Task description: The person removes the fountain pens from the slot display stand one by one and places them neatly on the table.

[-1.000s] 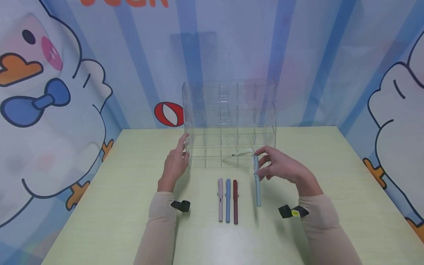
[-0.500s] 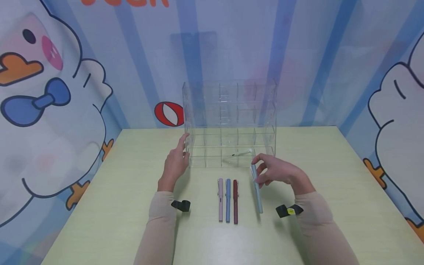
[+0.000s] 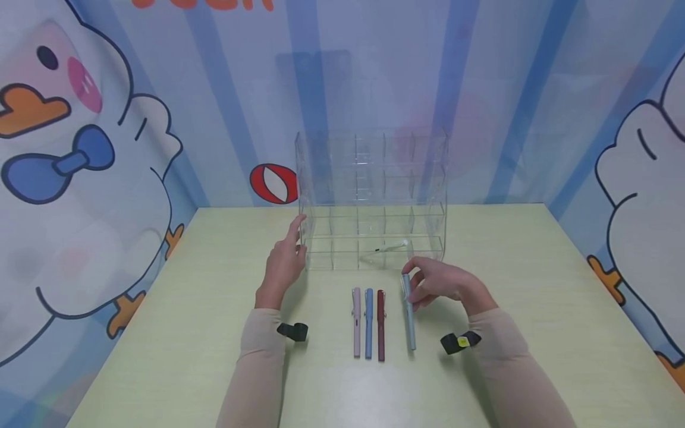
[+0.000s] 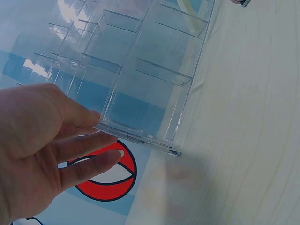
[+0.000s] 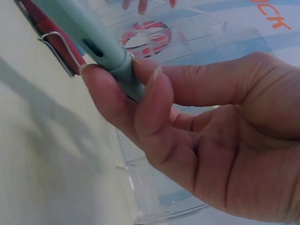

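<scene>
My right hand [image 3: 436,280] pinches a pale blue-green fountain pen [image 3: 409,324] near its clipped end, between thumb and fingertips. The pen points toward me, close over the table, right of the dark red pen. In the right wrist view, the barrel [image 5: 84,33] runs to the upper left from the fingertips. At the left side of a clear acrylic compartment rack [image 4: 154,112], my left hand [image 3: 283,261] holds the panel's edge between thumb and fingers. Side by side before the rack lie a lilac pen [image 3: 357,339], a blue pen [image 3: 368,333] and a dark red pen [image 3: 381,336].
A slim white item with a dark tip [image 3: 393,246] lies slantwise in a bottom compartment of the rack. The rack stands at the back of the pale table [image 3: 497,244], in front of a printed cloth backdrop [image 3: 374,71].
My right hand has moved toward me and left with the pale blue-green pen, bringing it down nearer the three lying pens. My left hand has stayed at the rack.
</scene>
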`<act>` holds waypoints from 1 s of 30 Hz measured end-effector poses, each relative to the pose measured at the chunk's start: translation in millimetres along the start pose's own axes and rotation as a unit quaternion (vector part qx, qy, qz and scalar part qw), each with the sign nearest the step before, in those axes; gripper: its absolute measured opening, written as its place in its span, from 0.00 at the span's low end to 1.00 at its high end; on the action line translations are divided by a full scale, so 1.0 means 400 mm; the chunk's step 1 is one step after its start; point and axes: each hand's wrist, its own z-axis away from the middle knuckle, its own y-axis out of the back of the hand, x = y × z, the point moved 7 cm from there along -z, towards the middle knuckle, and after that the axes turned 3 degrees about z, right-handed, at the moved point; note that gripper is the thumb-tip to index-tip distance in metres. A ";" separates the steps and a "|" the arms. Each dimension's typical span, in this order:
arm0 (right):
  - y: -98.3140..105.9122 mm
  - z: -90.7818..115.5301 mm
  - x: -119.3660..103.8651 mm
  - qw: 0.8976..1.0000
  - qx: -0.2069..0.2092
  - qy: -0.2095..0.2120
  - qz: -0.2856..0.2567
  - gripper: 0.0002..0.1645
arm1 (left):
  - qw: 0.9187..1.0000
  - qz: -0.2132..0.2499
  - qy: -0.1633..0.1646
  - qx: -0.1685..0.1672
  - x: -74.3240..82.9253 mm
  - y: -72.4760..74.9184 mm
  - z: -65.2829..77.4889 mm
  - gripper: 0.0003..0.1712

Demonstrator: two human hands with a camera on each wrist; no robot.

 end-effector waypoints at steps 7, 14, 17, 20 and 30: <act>-0.015 -0.026 0.022 0.999 0.008 -0.018 -0.025 0.36 | 1.000 -0.003 0.002 -0.001 -0.001 -0.003 0.000 0.41; -0.023 -0.041 0.029 0.999 0.013 -0.012 -0.048 0.37 | 1.000 -0.001 0.001 0.000 0.000 -0.001 0.001 0.41; -0.029 -0.044 0.028 0.999 0.011 -0.010 -0.050 0.37 | 1.000 -0.001 0.005 -0.002 -0.002 -0.002 0.002 0.41; -0.033 -0.045 0.027 0.999 0.011 -0.011 -0.048 0.37 | 1.000 -0.004 0.007 -0.003 -0.005 -0.003 0.002 0.41; -0.042 -0.048 0.023 0.999 0.012 -0.013 -0.044 0.36 | 1.000 -0.005 0.008 -0.003 -0.001 0.000 0.000 0.41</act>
